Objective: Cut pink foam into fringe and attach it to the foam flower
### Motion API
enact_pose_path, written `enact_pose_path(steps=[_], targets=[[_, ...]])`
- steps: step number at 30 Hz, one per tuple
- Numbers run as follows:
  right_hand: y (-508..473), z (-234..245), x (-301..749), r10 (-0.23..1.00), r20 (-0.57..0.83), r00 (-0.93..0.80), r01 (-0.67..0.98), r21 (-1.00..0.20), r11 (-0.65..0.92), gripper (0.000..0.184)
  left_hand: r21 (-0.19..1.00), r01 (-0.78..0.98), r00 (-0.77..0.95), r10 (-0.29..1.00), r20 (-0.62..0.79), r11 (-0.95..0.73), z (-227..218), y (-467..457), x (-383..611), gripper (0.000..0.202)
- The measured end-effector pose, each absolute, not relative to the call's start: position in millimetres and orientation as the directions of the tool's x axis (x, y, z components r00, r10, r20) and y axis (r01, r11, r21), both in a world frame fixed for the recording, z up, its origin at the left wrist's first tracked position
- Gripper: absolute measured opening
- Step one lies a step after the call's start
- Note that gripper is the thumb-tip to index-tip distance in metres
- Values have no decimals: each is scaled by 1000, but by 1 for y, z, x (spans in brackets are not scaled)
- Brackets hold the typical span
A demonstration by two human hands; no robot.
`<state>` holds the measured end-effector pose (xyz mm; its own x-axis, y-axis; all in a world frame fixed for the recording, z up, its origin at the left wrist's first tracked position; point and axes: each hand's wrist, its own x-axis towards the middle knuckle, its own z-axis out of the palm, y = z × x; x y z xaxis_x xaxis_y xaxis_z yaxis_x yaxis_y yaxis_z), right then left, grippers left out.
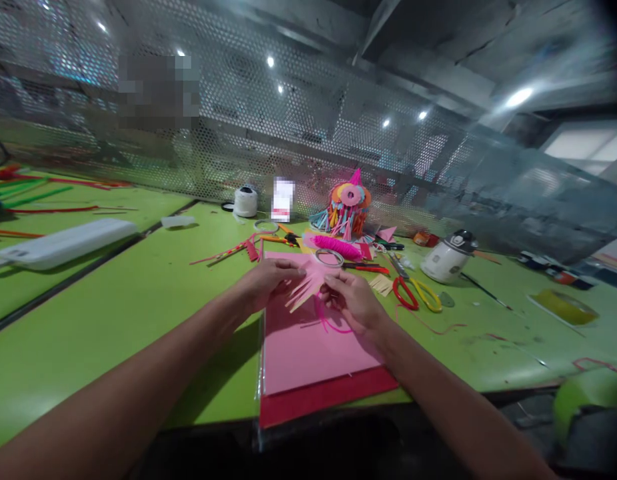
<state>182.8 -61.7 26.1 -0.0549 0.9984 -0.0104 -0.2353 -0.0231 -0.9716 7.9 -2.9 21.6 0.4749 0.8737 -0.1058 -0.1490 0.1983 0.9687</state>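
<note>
Over the stack of pink paper sheets (313, 363), a small pink paper strip cut into a fringe (308, 283) is stretched between my two hands. My left hand (273, 283) pinches its left side between thumb and fingers. At its right edge, the thumb and forefinger of my right hand (355, 300) are closed on it, the other fingers curled. A loop of bright pink string (333, 325) hangs just under my right hand; whether that hand grips it too is hidden. Just beyond the fringe lies a roll of tape (329, 259). Red paper (333, 398) shows beneath the pink stack.
Scissors with red and yellow handles (415, 293) lie to the right, near a white glue gun-like container (447, 257). Behind the hands are a pink yarn bundle (335, 247) and a colourful fringed paper piñata (349, 207). A white power strip (71, 243) sits left on the green table (113, 320).
</note>
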Motion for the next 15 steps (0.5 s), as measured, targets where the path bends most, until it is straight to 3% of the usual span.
enact_pose_path(steps=[7,9,11,13,15], targets=[[-76,22,192,998,21,-58,-192,-981,10,34,991,-86,461,886,-48,99,28,-3,4,14],[-71,23,204,995,96,-13,-60,-994,95,30,997,-56,477,879,-14,47,31,0,-1,13],[-61,26,219,978,206,7,186,-962,201,23,999,-49,527,850,22,4,34,4,-8,12],[-48,31,233,951,307,-45,511,-810,286,17,999,-28,594,804,28,-14,38,6,-16,11],[-34,36,241,919,331,-213,771,-521,366,16,999,27,658,753,10,-37,41,7,-21,12]])
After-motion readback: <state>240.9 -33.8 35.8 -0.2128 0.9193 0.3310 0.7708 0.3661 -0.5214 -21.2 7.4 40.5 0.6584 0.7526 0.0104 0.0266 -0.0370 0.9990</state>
